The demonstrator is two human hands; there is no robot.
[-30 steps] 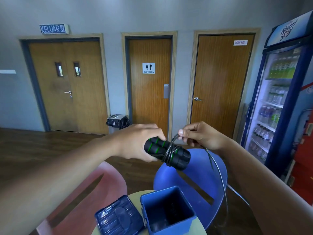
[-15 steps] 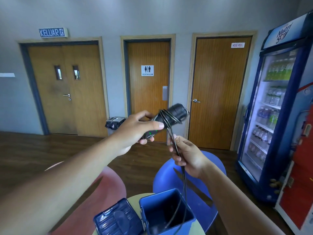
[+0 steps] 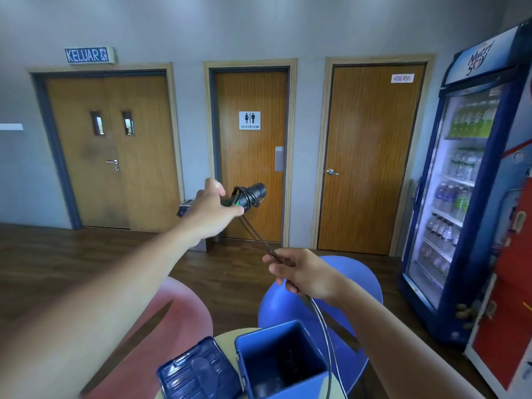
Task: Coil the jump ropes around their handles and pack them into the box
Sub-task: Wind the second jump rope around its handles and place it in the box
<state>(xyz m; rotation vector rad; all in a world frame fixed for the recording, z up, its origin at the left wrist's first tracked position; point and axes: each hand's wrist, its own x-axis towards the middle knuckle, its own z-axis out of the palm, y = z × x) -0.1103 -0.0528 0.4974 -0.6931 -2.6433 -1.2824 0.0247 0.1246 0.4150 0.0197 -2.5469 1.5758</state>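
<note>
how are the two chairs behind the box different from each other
The red chair sits left of the box; the blue chair sits right. The left arm crosses the red chair; the right hand and the rope cross the blue chair. Both have rounded backs.

The left hand [image 3: 211,210] covers the near ends of the jump rope handles [image 3: 250,196], so only their far ends and a few green marks show — how many turns of rope [image 3: 259,240] sit on them cannot be counted. Below the handles, the rope passes inside the right hand [image 3: 302,273] and is hidden there. Further below, it runs off the bottom edge beside the blue box [image 3: 283,359]. The box's base is cut off too, and its dark inside is too dim to read. Left of the box, the lid [image 3: 198,372] is cropped and blurred — its moulded detail unclear.
</note>
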